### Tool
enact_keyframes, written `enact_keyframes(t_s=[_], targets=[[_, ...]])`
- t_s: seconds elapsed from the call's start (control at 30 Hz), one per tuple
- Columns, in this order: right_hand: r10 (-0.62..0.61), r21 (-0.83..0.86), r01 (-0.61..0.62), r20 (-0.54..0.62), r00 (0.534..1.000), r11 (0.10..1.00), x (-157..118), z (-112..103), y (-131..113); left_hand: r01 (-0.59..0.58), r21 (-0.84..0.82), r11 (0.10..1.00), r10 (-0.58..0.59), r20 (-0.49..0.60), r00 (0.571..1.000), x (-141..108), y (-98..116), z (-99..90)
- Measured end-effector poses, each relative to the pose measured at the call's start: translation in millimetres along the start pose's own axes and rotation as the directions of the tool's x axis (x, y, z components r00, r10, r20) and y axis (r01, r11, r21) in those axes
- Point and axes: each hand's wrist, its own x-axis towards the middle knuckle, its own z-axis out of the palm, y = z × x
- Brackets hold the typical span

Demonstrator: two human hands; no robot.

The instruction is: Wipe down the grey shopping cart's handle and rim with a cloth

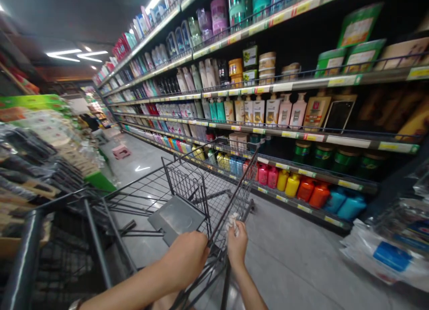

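Observation:
A black wire shopping cart (246,176) stands in front of me in a store aisle, with a grey plastic seat flap (177,216) inside it. My left hand (187,256) is closed in a fist at the near end of the cart's top rail and appears to grip it; the fingertips are hidden. On the outer right side of the cart, my right hand (237,245) pinches a crumpled whitish cloth (232,221) close to the wire side.
Long shelves (275,144) of bottles and jars run along the right. Another dark metal frame (30,252) is at the lower left, beside stacked packages (60,140). A pink stool (121,152) stands down the aisle. Plastic-wrapped goods (385,252) lie at right.

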Motion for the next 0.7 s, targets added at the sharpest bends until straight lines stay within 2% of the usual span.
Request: enact_keyframes(t_s=[0.13, 0.3, 0.4, 0.5, 0.6, 0.7], targets=[[-0.072, -0.034, 0.073, 0.033, 0.997, 0.997, 7, 1, 15, -0.005, -0.012, 1.0, 0.005, -0.033, 0.999, 1, 0, 3.4], [-0.141, -0.079, 0.142, 0.01, 0.99, 0.987, 9, 0, 29, -0.004, -0.008, 1.0, 0.005, 0.017, 1.0, 0, 6, -5.0], [-0.048, -0.126, 0.046, -0.013, 0.999, 0.991, 13, -6, 51, 0.005, -0.007, 1.0, -0.005, -0.005, 1.0, 1, 8, -4.0], [0.057, -0.155, -0.072, -0.098, 0.994, 0.985, 30, -17, 61, 0.024, -0.036, 0.999, -0.026, -0.065, 0.998, 4, 7, 4.4], [0.02, -0.131, -0.04, -0.154, 0.988, 0.991, 60, -22, 40, 0.007, -0.069, 0.998, -0.014, -0.1, 0.995, 6, 6, 7.9], [-0.093, -0.042, 0.089, -0.078, 0.993, 0.995, 89, -14, -3, -0.02, -0.048, 0.999, 0.018, -0.047, 0.999, 4, 9, -0.4]])
